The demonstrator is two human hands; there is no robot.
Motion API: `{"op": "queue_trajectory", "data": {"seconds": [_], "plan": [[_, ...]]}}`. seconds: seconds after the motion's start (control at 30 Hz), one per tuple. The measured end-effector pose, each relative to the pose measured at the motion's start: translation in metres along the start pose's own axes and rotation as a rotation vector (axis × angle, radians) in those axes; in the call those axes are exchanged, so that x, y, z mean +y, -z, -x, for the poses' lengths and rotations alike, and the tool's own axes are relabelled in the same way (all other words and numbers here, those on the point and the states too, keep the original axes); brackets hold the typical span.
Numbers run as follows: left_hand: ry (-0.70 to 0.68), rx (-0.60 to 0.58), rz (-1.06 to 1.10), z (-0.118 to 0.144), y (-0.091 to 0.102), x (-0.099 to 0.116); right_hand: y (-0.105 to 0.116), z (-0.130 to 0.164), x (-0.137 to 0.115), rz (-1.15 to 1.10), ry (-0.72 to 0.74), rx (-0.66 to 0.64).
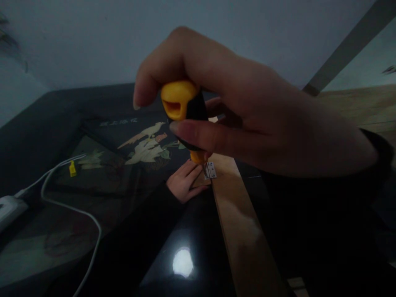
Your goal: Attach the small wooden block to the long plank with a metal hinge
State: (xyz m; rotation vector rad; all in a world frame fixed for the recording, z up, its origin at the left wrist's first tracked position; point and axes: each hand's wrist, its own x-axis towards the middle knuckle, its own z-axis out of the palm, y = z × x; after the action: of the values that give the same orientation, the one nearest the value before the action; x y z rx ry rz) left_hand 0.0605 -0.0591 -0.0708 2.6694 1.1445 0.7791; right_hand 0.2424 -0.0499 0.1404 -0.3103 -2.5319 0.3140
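Close to the camera, my right hand (235, 95) grips a yellow and black screwdriver (181, 97) by its handle, thumb in front and index finger arched over the end. The screwdriver points down at a small metal hinge (210, 170) with screw holes, which lies across a small wooden piece (201, 180) and a long wooden board (238, 206). Whether the tip sits in a screw cannot be made out. My left hand (184, 181) presses the small wooden piece from the left, fingers laid over it beside the hinge.
The black glossy table (117, 194) carries a bird and flower picture (145, 148). At the left lie a white cable (93, 218), a small yellow object (72, 168) and a white power strip (10, 210). A pale wall (93, 45) rises behind. A wood piece (297, 284) shows at the bottom.
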Motion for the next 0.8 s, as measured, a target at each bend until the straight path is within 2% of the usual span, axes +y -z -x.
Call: {"op": "queue_trajectory", "data": {"seconds": [0.17,0.2,0.3,0.37,0.43,0.57,0.63,0.7,0.8], "plan": [[-0.016,0.010,0.017,-0.001,0.001,0.001,-0.004,-0.002,0.001,-0.052,-0.007,0.043],[-0.016,0.013,0.019,-0.001,0.001,0.001,-0.006,-0.006,-0.001,-0.059,-0.075,0.059],[-0.003,0.010,0.013,0.000,0.001,0.002,-0.015,-0.022,-0.006,-0.094,-0.401,0.076],[0.010,0.001,0.004,0.000,0.001,0.002,-0.017,-0.028,-0.009,-0.129,-0.461,0.066],[0.014,-0.005,-0.007,0.000,0.001,0.002,-0.016,-0.027,-0.009,-0.151,-0.368,0.075],[-0.012,0.009,-0.041,-0.001,0.001,0.003,-0.007,-0.014,-0.008,-0.178,-0.012,0.064],[-0.017,0.017,-0.063,-0.002,0.001,0.003,-0.004,-0.010,-0.008,-0.157,0.099,0.079],[-0.013,0.013,-0.073,-0.002,0.001,0.003,-0.005,-0.013,-0.008,-0.168,0.092,0.107],[-0.010,0.000,-0.075,0.000,0.000,0.002,-0.014,-0.022,-0.007,-0.249,-0.071,0.137]]}}
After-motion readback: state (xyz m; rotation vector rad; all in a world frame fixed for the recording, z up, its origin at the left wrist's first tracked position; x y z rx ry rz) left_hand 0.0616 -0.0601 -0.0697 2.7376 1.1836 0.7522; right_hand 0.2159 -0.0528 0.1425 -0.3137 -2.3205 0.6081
